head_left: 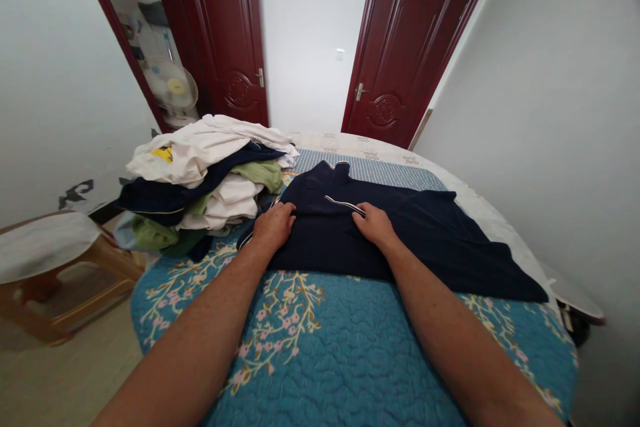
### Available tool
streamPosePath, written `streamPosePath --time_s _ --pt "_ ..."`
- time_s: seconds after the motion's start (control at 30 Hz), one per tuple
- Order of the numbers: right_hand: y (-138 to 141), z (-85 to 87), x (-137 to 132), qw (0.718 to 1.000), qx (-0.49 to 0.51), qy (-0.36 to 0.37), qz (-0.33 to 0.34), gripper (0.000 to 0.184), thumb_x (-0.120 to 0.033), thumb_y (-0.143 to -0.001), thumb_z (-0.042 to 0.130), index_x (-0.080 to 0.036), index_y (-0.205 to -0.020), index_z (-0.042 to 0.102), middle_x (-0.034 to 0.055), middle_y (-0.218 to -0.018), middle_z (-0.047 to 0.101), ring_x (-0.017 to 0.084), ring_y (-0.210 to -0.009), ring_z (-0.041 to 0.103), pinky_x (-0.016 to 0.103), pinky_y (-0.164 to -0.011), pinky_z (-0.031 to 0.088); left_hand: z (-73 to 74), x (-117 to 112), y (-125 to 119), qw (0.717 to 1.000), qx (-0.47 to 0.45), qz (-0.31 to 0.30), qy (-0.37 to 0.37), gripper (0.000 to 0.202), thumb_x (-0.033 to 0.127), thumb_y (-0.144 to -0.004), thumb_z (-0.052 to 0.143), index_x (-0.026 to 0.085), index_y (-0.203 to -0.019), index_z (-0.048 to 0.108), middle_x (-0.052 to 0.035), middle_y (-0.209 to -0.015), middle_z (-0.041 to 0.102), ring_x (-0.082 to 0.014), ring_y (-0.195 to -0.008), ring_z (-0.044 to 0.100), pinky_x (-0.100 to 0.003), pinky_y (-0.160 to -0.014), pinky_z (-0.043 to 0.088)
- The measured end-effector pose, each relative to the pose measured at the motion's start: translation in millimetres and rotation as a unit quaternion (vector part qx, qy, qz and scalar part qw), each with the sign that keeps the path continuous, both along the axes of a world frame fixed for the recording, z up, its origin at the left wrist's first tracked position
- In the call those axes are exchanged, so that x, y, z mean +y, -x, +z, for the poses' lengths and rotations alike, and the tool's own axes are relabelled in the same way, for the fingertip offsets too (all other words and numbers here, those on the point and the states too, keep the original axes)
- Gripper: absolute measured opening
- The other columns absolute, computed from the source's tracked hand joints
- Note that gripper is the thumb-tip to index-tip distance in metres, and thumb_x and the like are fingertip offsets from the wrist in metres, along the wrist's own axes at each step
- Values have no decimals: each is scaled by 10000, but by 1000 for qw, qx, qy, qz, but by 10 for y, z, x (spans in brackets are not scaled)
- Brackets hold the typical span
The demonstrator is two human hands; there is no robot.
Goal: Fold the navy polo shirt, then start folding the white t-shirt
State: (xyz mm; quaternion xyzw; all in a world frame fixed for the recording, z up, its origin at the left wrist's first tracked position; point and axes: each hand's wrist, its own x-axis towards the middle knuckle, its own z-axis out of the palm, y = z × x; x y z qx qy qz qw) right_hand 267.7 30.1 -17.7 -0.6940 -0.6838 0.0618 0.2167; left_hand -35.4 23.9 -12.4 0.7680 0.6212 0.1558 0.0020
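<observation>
Pinching a white-striped edge of the dark navy shirt, the right hand is holding its thumb and fingers together on the cloth. The left hand is resting on the shirt's left part, its fingers curling close together; whether they are gripping fabric, I cannot tell. The shirt is lying spread across a teal floral cover, while a heap of clothes is sitting just beside it, on the left.

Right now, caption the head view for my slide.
Left hand and right hand on a white-trimmed navy fabric garment, beside a multicoloured clothing heap.
</observation>
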Motion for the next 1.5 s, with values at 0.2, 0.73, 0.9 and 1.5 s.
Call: streamPosePath --time_s 0.2,0.73,0.9,1.5 --pt "24 -21 47 999 6 -1 47 195 -343 -998 604 -240 -1090 741 61 -1101 776 235 -1066 704 305 -948 485 107 -83 -80 992 -12 -103 -76 319 291 -1043 489 228 -1255 720 -90 -1229 739 -257 -1185 653 -382 -1057 502" --pt "208 30 -150 997 -53 -30 39 559 -510 -1073 455 -199 -1530 539 145 -1443 643 291 -1323 581 448 -1135 428 -160 -120 -342 989 73 -128 20 649 598 -1057 361 265 -1596 501 -83 -1698 427 -364 -1584 340 -644 -1257 263" --pt "-342 -49 36 998 -43 39 -40 591 -531 -1101 349 -206 -1560 533 134 -1627 498 272 -1519 418 464 -1251 302 -128 -127 -352 990 73 -117 23 642 588 -1065 338 256 -1583 519 -85 -1701 421 -364 -1583 342 -647 -1253 271" --pt "-1316 -265 471 985 -86 92 -119 711 -633 -1069 292 -259 -1665 390 114 -1754 269 337 -1619 188 623 -1281 134 -133 -194 -367 994 54 -98 5 629 603 -1049 402 286 -1581 515 -110 -1698 424 -363 -1578 347 -616 -1263 246"
